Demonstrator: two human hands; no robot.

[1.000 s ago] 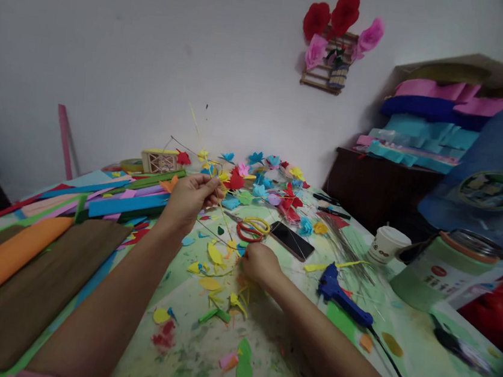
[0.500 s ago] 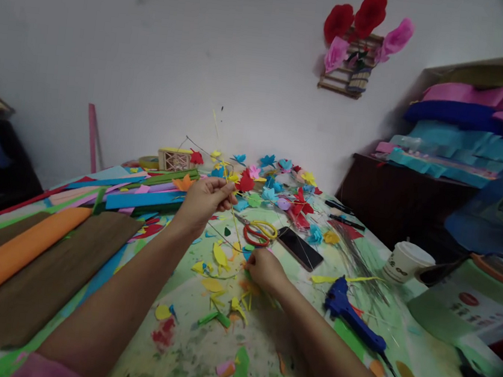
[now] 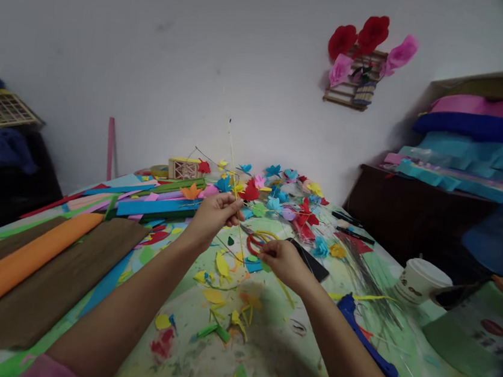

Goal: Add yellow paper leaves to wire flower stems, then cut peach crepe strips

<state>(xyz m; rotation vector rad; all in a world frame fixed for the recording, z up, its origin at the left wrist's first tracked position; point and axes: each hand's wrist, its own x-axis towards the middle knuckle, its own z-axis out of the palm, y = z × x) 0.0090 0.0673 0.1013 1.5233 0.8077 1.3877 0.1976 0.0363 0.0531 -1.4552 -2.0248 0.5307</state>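
My left hand pinches a thin yellow-wrapped wire stem between thumb and fingers. The stem stands nearly upright, with a small dark tip at its top, and its lower end slants down toward my other hand. With curled fingers, my right hand grips a narrow yellow paper strip, whose tail hangs below the palm. Right behind those fingers lie scissors with red and yellow handles, partly covered. Yellow paper petals are scattered on the table below the hands.
Paper flowers crowd the back of the table. Brown and orange paper lies at left. To the right are a phone, a blue glue gun, loose wires, a paper cup and a large jar.
My right hand has moved right and slightly up, away from the stem's lower end, and a yellow strip now shows beneath it. My left hand still holds the stem. The view has shifted slightly.
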